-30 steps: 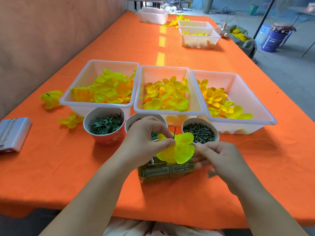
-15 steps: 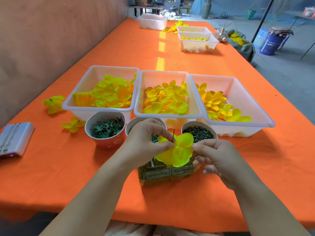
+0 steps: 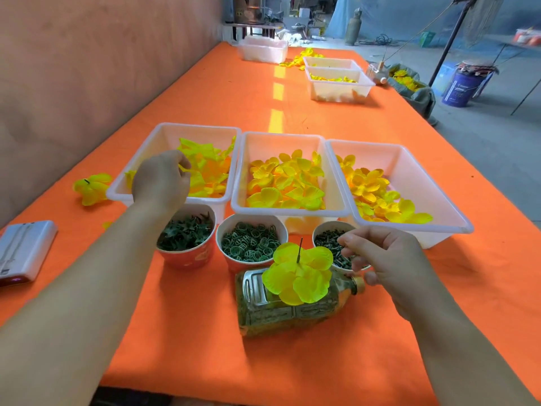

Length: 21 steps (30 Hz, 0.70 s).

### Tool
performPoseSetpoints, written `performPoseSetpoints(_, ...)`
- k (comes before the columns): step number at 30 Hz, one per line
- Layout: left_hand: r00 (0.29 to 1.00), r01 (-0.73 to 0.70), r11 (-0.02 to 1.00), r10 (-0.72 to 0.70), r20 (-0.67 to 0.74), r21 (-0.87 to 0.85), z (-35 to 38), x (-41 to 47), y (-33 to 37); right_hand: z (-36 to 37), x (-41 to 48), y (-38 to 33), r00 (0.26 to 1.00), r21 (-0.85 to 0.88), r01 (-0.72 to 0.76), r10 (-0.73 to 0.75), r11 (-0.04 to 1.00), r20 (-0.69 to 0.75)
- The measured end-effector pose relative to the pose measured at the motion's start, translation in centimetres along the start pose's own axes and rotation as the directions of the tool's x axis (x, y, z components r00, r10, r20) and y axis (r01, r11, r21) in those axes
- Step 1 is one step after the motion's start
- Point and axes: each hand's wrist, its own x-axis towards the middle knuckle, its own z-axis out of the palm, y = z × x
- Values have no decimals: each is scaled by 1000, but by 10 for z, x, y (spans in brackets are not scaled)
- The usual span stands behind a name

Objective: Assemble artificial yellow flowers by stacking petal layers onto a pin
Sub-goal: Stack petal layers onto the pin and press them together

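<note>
Left hand [image 3: 161,183] pinches petal layer [image 3: 187,170] in tray [image 3: 164,131] near table [image 3: 205,332] left edge; likely light, limp, best held near centre. Right hand [image 3: 386,259] curled, grasp indiscernible.

On desk [image 3: 205,332]: left bin [image 3: 155,148], middle bin [image 3: 281,142] and right bin [image 3: 409,171] side by side in one row. Just before them: left cup [image 3: 187,256], middle cup [image 3: 251,218], right cup [image 3: 330,225]. Bottle [image 3: 278,315] on its side before middle and right cups, pin [image 3: 299,253] upright above it, petal layer [image 3: 301,276] on pin. Left hand [image 3: 161,183] in left bin, right hand [image 3: 389,259] over right cup. Loose flower [image 3: 92,187] left of left bin.
</note>
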Motion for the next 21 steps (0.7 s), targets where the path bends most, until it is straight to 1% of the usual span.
performPoseSetpoints(2, 991, -10, 994, -4, 134, 109, 14, 20, -6, 6, 4, -5, 999, 3, 36, -36, 999, 9)
performPoseSetpoints(4, 965, -4, 986, -40, 260, 165, 24, 31, -8, 11, 7, -11, 997, -6, 70, -70, 998, 25)
performPoseSetpoints(6, 938, 33, 987, -85, 336, 158, 32, 39, -11, 16, 11, -15, 994, -13, 100, -100, 995, 40)
performPoseSetpoints(8, 920, 73, 986, -124, 371, 147, 37, 45, -15, 19, 14, -18, 993, -13, 113, -113, 993, 38)
performPoseSetpoints(10, 933, 87, 987, -128, 337, 134, 40, 48, -20, 21, 15, -20, 993, -4, 115, -115, 993, 36)
performPoseSetpoints(12, 962, 98, 990, -121, 246, 105, 43, 47, -23, 22, 16, -22, 993, 2, 110, -110, 994, 40)
performPoseSetpoints(15, 973, 135, 986, -151, 177, 99, 45, 42, -21, 21, 17, -23, 993, -2, 114, -114, 993, 35)
performPoseSetpoints(16, 969, 172, 982, -183, 164, 76, 45, 42, -19, 20, 17, -23, 993, 2, 115, -115, 993, 35)
performPoseSetpoints(18, 950, 272, 960, -258, 176, -65, 43, 44, -17, 20, 16, -23, 992, 6, 117, -117, 993, 40)
performPoseSetpoints(20, 926, 365, 892, -319, 201, -268, 41, 46, -15, 21, 15, -23, 992, 2, 115, -115, 993, 51)
performPoseSetpoints(21, 916, 400, 833, -348, 199, -382, 39, 46, -14, 21, 15, -23, 992, 0, 114, -114, 994, 56)
